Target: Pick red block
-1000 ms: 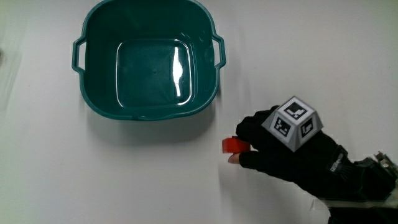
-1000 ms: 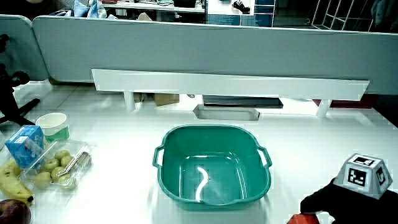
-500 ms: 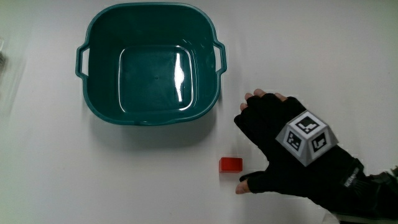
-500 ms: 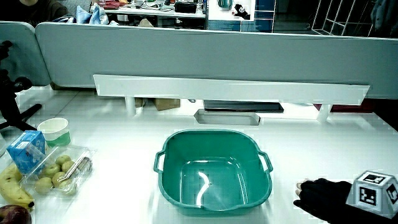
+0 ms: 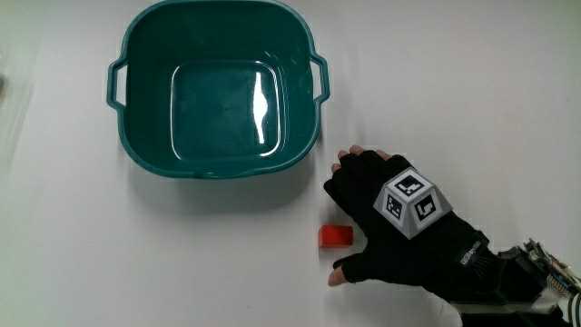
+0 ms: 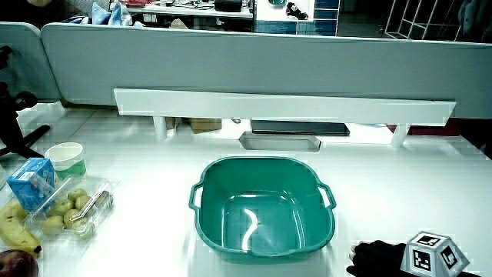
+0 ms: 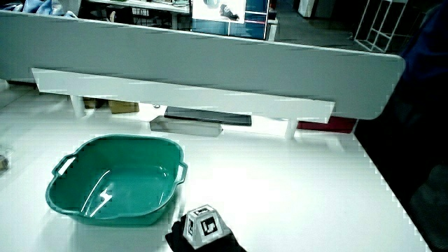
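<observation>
Fingers spread and holding nothing, the hand (image 5: pixel 399 227) hovered just beside the red block (image 5: pixel 335 235), which lay on the table (image 5: pixel 136 263) nearer the person than the basin (image 5: pixel 216 86). It looked light, rigid (likely smooth); pinching opposite flat faces should suit.

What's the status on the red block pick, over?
Hand open, holding nothing, beside red block. Block on table, nearer the person than teal basin. Nothing in the way.
</observation>
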